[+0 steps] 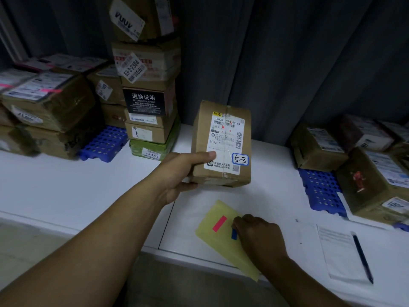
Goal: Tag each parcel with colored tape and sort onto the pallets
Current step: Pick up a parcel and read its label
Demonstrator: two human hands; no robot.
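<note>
The parcel [221,145], hand-marked 5-3 on its label, stands upright over the white bench [88,191] in the left hand [177,173], thumb across the label, fingers curled underneath. Nearer the person, a yellow sheet [221,247] carries a red tape strip [219,223] and a blue tape strip [234,234]. The right hand [259,235] curls over the blue strip's top end; I cannot tell whether it pinches it.

Matt brown cardboard parcel [221,145] with glossy tape, smooth white tabletop [66,185], perforated blue plastic pallets [322,191], yellow paper sheet [221,244].
</note>
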